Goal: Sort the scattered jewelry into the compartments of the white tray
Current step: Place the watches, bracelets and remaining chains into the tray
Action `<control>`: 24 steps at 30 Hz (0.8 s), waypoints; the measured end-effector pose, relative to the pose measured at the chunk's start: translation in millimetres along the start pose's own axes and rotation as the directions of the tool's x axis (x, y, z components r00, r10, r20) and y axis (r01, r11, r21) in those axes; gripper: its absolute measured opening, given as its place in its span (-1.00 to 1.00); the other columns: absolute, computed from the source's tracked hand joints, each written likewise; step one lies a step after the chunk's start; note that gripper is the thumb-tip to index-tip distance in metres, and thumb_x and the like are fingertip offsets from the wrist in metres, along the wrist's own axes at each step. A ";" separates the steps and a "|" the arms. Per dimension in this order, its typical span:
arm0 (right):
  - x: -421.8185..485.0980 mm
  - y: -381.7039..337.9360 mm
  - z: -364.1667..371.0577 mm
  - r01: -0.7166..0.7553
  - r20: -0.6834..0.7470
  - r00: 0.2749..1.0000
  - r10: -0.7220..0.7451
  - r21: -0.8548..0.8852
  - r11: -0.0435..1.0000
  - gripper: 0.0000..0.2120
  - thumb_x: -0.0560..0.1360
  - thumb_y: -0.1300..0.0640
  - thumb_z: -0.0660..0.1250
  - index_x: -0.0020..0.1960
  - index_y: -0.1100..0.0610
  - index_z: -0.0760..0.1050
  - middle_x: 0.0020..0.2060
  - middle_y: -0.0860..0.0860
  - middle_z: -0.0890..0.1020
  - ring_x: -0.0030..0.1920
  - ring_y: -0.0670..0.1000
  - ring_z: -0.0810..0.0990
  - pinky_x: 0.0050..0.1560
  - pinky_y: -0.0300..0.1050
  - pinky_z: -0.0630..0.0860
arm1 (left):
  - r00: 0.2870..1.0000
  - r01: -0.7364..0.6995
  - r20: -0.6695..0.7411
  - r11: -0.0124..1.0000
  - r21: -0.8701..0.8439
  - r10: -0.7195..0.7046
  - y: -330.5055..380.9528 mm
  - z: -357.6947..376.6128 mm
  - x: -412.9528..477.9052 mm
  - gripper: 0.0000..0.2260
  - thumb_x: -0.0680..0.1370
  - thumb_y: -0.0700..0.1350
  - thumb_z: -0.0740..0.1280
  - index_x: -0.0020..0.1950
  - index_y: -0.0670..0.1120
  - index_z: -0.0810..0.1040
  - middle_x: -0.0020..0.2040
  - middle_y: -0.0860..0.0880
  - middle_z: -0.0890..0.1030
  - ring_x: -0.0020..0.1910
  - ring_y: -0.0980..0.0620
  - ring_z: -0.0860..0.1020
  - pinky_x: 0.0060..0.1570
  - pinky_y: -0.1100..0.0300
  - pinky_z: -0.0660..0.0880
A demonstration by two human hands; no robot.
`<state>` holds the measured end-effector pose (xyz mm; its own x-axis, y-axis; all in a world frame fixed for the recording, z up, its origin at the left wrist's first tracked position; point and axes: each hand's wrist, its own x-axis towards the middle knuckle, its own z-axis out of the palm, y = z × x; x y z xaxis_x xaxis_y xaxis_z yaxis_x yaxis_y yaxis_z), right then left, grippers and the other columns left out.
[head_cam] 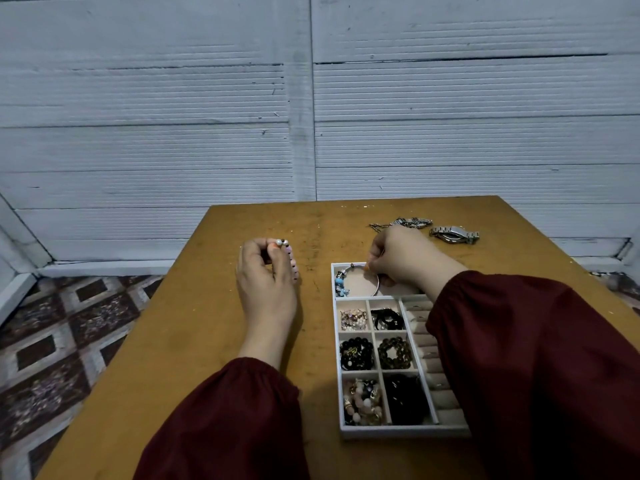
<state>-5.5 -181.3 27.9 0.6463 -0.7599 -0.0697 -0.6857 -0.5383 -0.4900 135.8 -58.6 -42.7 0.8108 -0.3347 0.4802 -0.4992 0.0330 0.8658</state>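
A beaded bracelet [289, 259] is pinched in the curled fingers of the left hand [266, 282], which is held low over the tabletop [194, 341], left of the tray [398, 432] and apart from it. A silver bangle [360, 276] with blue charms is pinched at its rim by the curled fingers of the right hand [403, 258]. The bangle is seen within the tray's far compartment; whether it rests on the bottom cannot be told. The six small compartments nearer are filled with beaded pieces. A watch [454, 234] is seen on the tabletop beyond the tray.

Right hand [401, 258] on bangle [341, 282] in tray [398, 433]
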 end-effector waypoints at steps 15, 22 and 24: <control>10.1 4.5 11.0 -0.058 -0.018 0.998 0.058 0.002 0.998 -0.90 0.28 0.34 0.47 -0.21 0.31 0.63 -0.26 0.18 0.68 -0.19 0.18 0.67 -0.11 0.09 0.64 | 0.999 -0.040 0.003 0.998 0.054 0.040 -0.4 2.1 0.3 -0.88 0.51 0.12 0.08 -0.15 0.35 0.36 -0.14 -0.07 0.57 -0.15 -0.19 0.56 -0.15 -0.26 0.49; 11.1 -0.2 14.5 -0.042 -0.010 0.999 0.041 -0.117 0.992 -0.84 0.24 0.31 0.50 -0.19 0.24 0.61 -0.26 0.13 0.66 -0.18 0.12 0.67 -0.14 0.00 0.65 | 0.999 -0.051 -0.002 0.997 0.050 0.052 6.3 1.3 -3.7 -0.86 0.54 -0.01 0.12 -0.17 0.24 0.34 -0.14 -0.03 0.54 -0.12 -0.15 0.53 -0.11 -0.22 0.49; 11.2 -1.1 15.7 -0.052 -0.010 0.999 0.051 -0.131 0.990 -0.83 0.23 0.29 0.47 -0.19 0.22 0.59 -0.24 0.13 0.66 -0.20 0.11 0.66 -0.19 -0.04 0.65 | 0.998 -0.059 -0.004 0.997 0.051 0.059 7.4 1.2 -4.1 -0.84 0.55 -0.04 0.13 -0.17 0.23 0.33 -0.14 -0.02 0.53 -0.13 -0.16 0.53 -0.11 -0.21 0.49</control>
<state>7.9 -183.5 14.0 0.6072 -0.7900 -0.0856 -0.7561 -0.5413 -0.3678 128.4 -58.0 -38.4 0.7809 -0.3289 0.5311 -0.5609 0.0050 0.8278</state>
